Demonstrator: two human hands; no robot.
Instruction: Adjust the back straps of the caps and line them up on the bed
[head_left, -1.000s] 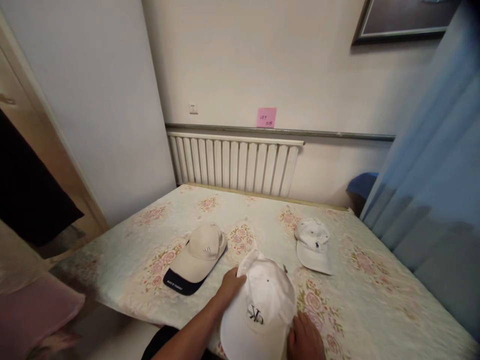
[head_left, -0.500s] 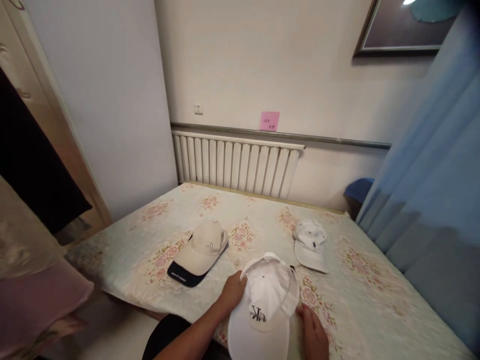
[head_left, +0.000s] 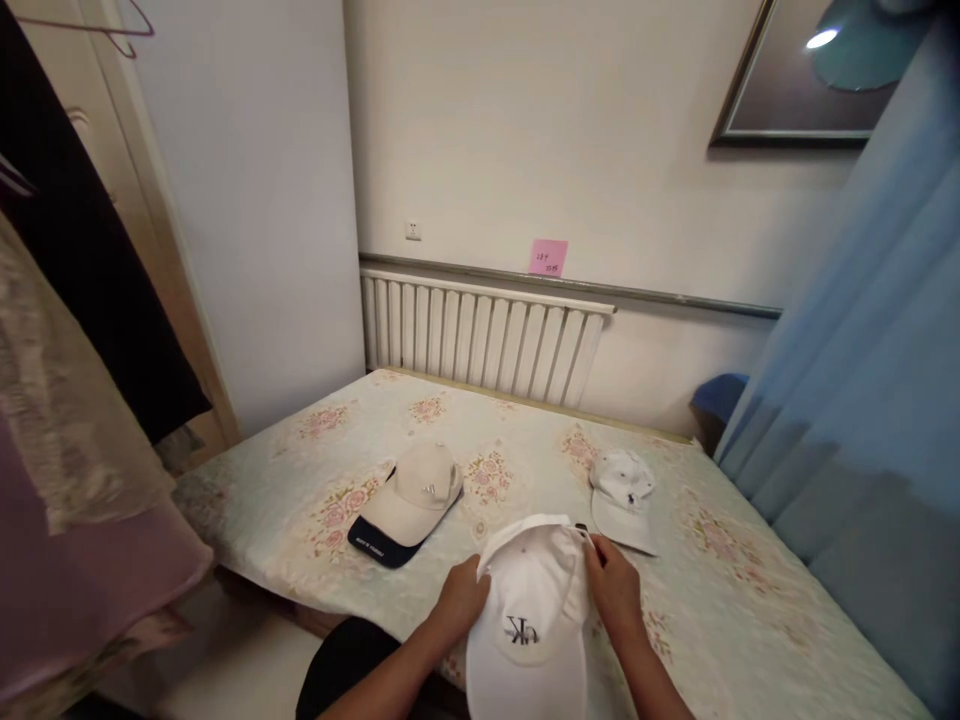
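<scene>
A white baseball cap [head_left: 529, 610] with a dark logo is held between my hands at the near edge of the bed, its brim toward me. My left hand [head_left: 461, 597] grips the cap's left rim. My right hand [head_left: 616, 585] pinches the rim on the right, close to the back strap's buckle. Beyond my left hand lies a beige cap [head_left: 420, 490] with a dark under-brim, resting on the bedspread. Past my right hand, a smaller white cap [head_left: 624, 497] with a tiny dark emblem rests on the bed.
The bed [head_left: 442, 400] has a pale floral cover. Hanging clothes [head_left: 82, 380] crowd the left side, and a blue curtain [head_left: 862, 420] hangs at the right. A white radiator [head_left: 480, 330] stands behind the bed, and something black [head_left: 345, 665] is below my left forearm.
My right hand has risen from beside the cap to take hold of its right rim. My left hand keeps its grip, and the view has tilted up slightly.
</scene>
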